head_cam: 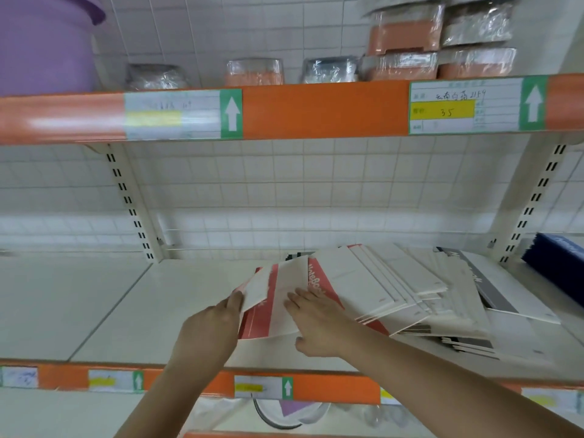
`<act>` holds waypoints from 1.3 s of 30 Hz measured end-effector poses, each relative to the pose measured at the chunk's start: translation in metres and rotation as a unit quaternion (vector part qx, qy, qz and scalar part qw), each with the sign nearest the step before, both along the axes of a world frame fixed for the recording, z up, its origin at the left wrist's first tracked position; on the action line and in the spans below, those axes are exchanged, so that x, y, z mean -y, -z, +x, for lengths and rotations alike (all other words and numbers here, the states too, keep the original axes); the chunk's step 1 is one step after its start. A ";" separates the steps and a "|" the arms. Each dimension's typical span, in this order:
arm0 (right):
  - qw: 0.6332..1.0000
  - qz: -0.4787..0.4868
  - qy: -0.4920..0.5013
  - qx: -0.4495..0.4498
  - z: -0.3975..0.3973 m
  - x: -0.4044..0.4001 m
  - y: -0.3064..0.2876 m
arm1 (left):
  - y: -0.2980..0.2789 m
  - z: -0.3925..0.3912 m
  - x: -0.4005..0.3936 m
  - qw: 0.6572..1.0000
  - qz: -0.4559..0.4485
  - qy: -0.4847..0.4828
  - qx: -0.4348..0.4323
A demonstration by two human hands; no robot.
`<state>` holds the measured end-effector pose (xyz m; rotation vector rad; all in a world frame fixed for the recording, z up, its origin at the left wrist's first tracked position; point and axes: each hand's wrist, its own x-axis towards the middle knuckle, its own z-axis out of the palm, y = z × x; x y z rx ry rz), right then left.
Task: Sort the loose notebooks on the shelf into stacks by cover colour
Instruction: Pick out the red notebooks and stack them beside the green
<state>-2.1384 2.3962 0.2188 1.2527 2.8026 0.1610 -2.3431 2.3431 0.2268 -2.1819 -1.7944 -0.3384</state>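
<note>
Red-banded notebooks [278, 298] were held at shelf [94, 305] centre, beside the fanned pile [410, 295]: left hand [210, 327] grip pinched on the edge, right hand [319, 324] flat on top. Judged thin, light, slippery; best taken by the edges.

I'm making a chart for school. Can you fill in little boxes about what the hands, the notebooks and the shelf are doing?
left hand: grips the left edge of the red notebooks
right hand: lies flat on top of the red notebooks
loose pile: fanned out to the right, mostly white covers showing
dark notebook: at the right of the pile
shelf: bare on the left side
purple tub: on the shelf above
</note>
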 end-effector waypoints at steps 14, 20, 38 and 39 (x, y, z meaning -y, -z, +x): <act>0.994 -0.007 0.024 0.104 -0.013 -0.004 -0.016 | -0.033 0.029 0.014 0.988 0.145 0.052 0.035; 0.985 0.169 -0.038 0.007 0.054 -0.001 -0.025 | -0.030 0.065 0.002 0.958 0.276 0.081 -0.014; 0.939 0.328 -0.022 -0.097 0.421 0.097 -0.037 | -0.032 0.344 0.014 0.926 0.292 0.236 -0.046; 0.938 0.333 -0.015 -0.092 0.439 0.102 -0.037 | -0.031 0.361 0.016 0.924 0.296 0.238 -0.044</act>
